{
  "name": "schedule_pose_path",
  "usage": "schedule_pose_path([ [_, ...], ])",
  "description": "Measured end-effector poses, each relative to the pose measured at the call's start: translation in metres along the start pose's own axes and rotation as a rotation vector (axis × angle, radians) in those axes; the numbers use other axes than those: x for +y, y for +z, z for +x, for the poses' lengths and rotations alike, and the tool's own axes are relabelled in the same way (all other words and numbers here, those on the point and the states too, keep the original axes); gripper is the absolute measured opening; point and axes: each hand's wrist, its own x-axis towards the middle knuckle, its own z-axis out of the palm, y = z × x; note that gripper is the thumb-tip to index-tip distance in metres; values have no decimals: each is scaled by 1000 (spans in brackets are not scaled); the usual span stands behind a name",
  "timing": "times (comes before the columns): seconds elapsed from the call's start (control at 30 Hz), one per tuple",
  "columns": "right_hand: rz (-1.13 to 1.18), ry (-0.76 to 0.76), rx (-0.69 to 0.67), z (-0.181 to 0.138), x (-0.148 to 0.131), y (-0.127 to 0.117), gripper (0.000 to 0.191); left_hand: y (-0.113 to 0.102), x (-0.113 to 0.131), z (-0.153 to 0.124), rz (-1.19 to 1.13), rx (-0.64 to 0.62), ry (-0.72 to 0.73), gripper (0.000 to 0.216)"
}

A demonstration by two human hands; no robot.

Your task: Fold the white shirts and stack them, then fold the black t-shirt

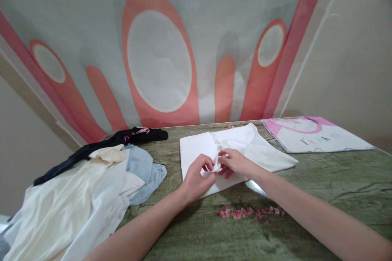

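A white garment [260, 147] lies partly folded on the wood-patterned table [190, 236], its left part doubled into a flat panel and its right part reaching out to a point. My left hand [199, 175] is closed at the middle of it, thumb and fingers pinching a gathered bit of the cloth. Right beside it, my right hand [232, 163] has its fingers curled at the same gathered spot, touching the cloth. Exactly what the right fingertips grip is partly hidden.
Loose clothes are heaped at the left: a cream garment [67, 200], a light blue one [143, 175] and a black one [107, 147]. A pink and white shirt [321, 134] lies flat at the back right. A patterned wall covering [208, 16] stands behind the table.
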Motion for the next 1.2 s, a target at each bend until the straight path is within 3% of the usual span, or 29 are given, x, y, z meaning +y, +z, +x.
schedule_pose_path([
  [0.17,-26,-66,-65,18,-1,2,28,-2,3,-1,4,-19,40,11],
  [0.27,-69,-89,-38,22,-1,-1,32,-5,2,-1,-4,-54,67,13],
  [0.5,-170,-201,-15,15,-5,-5,38,-1,-8,-3,191,-35,-16,13],
  [0.73,-11,-210,-85,16,-2,-5,48,1,1,7,532,-348,114,21],
  [1.0,19,-185,-169,17,-5,-15,48,3,6,14,910,-495,146,31],
  [1.2,7,-134,-192,20,-1,-19,50,0,15,31,971,-644,208,21],
])
